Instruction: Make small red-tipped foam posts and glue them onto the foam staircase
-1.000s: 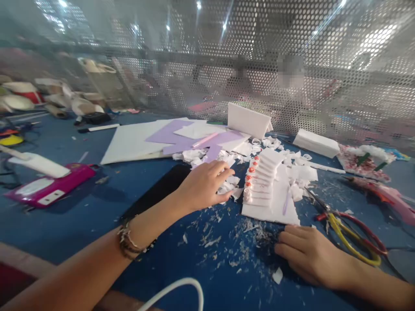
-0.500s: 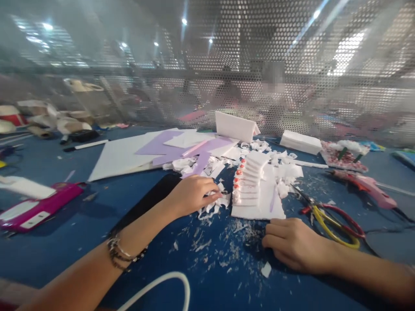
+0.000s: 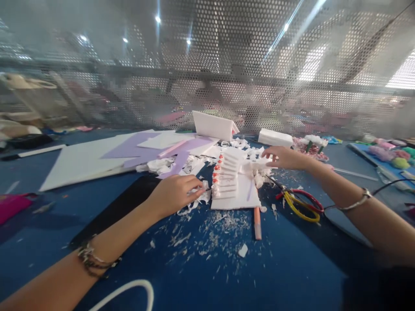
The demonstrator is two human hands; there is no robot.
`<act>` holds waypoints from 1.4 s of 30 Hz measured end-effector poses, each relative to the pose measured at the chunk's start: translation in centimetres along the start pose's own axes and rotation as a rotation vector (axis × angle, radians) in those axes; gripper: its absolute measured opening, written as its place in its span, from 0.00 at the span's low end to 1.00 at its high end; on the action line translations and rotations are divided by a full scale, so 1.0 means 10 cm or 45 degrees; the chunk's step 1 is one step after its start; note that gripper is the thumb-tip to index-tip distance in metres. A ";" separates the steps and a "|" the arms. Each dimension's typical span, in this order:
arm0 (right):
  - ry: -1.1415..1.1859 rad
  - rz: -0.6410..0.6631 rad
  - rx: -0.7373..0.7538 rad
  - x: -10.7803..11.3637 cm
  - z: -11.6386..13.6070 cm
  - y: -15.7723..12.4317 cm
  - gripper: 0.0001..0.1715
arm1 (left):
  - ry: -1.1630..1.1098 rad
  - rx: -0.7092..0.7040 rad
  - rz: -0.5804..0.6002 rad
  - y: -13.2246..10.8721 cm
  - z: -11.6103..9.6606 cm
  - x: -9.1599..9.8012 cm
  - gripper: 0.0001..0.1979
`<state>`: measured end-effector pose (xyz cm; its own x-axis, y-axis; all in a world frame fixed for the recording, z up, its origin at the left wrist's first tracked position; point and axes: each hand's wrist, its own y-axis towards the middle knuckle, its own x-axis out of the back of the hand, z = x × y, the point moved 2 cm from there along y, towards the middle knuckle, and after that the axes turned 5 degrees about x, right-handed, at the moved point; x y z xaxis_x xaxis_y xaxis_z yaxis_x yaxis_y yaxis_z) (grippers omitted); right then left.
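Note:
A small white stepped model (image 3: pixel 228 172) with red dabs along its left edge stands on a white board (image 3: pixel 241 199) in the middle of the blue table. My left hand (image 3: pixel 175 194) rests just left of it, by curled white scraps, fingers loosely apart with nothing seen in them. Behind the board's right side, my right hand (image 3: pixel 285 157) reaches over crumpled white scraps (image 3: pixel 259 170), its fingers parted and no object visible in them. An orange marker (image 3: pixel 257 222) pokes out from the board's front right corner. Scissors (image 3: pixel 301 205) with red and yellow handles lie to the right.
White and lilac sheets (image 3: pixel 129 149) spread at the back left. A folded white piece (image 3: pixel 214 125) and a white block (image 3: pixel 275 137) stand near the perforated metal screen (image 3: pixel 227 52). A magenta tool (image 3: pixel 14 206) is at far left, coloured pom-poms (image 3: pixel 384 151) at right.
My right hand has moved from the board's front right corner to the scraps behind it, uncovering the orange marker. The view has turned right. My left hand remains beside the model.

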<state>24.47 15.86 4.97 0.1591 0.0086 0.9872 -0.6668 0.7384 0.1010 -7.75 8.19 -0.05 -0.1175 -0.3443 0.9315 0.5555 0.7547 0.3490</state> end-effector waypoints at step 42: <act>-0.162 -0.830 0.698 -0.02 1.54 -0.44 0.06 | -0.871 -0.042 -0.421 0.09 -0.82 0.62 0.08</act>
<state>16.14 2.26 6.23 0.5714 -0.4038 0.7145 -0.7334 0.1395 0.6654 -1.17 2.16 5.21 -0.7606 -0.1183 0.6383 0.4256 0.6515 0.6280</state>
